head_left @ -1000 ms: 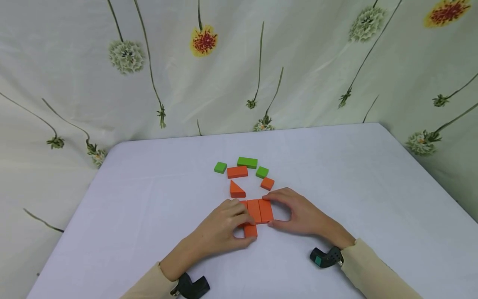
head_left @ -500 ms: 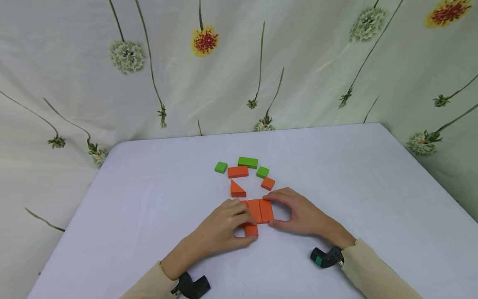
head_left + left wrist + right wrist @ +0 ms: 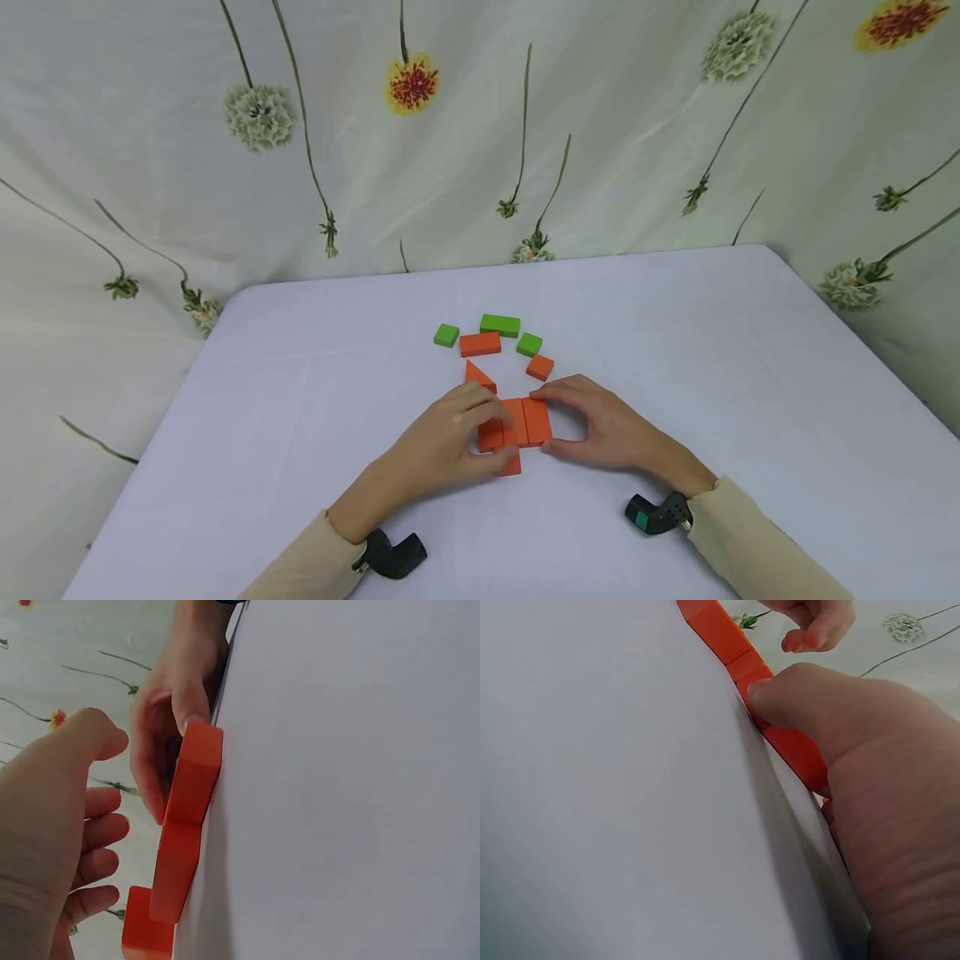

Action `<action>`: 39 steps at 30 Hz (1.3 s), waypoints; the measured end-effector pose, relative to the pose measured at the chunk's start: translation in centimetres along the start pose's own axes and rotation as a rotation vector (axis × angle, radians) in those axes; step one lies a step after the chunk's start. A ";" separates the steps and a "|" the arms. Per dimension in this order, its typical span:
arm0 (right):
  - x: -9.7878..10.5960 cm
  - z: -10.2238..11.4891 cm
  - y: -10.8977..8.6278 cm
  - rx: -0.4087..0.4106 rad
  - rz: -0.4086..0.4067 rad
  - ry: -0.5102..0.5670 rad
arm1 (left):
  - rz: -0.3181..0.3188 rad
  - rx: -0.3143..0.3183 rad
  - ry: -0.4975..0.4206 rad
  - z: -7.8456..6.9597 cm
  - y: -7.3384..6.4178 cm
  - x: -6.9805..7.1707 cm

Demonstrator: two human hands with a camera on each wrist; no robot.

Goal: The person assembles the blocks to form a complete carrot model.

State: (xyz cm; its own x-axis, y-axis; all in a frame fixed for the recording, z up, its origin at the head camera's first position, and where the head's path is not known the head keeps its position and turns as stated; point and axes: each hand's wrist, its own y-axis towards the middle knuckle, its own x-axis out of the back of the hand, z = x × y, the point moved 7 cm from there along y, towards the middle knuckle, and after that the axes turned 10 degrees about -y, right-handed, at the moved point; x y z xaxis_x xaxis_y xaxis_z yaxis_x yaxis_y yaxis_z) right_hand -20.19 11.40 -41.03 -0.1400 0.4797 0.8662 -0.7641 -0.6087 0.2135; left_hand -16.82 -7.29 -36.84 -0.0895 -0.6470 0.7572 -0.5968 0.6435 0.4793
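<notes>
Right hand (image 3: pixel 607 429) pinches the smooth orange rectangular block (image 3: pixel 537 421) at the row's right end, thumb near side, forefinger far; long axis near–far. Left hand (image 3: pixel 453 433), fingers loosely bent, holding nothing, hangs over the row's left part, nearer the small orange block (image 3: pixel 514 465) along the near edge.

The white-covered table (image 3: pixel 675 333) bears a long green block (image 3: pixel 500 325) farthest, small green blocks (image 3: pixel 446 335) left and right, an orange bar (image 3: pixel 480 344), orange triangle (image 3: pixel 477 375), small orange block (image 3: pixel 540 367) and, nearest, adjoining orange blocks (image 3: pixel 536 422).
</notes>
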 end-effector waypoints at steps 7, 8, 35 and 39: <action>0.0 -0.1 0.0 0.003 0.000 0.009 | -0.021 0.091 -0.070 1.5 1.7 0.6; 0.0 -0.1 0.0 0.001 0.000 0.009 | -0.021 0.104 -0.083 1.7 2.0 0.6; -0.1 -0.2 -0.1 0.036 -0.021 -0.009 | 0.096 0.367 -0.192 7.6 7.0 -1.6; -0.2 -0.2 0.0 0.037 -0.022 -0.009 | 0.120 0.383 -0.178 7.9 7.1 -1.8</action>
State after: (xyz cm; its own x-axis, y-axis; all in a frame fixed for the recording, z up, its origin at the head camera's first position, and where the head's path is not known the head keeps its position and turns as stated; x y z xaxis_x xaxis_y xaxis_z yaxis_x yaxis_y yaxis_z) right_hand -20.30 11.48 -41.27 -0.1180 0.4877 0.8650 -0.7430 -0.6213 0.2490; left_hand -27.24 -4.76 -38.30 -0.2929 -0.6587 0.6931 -0.8231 0.5426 0.1679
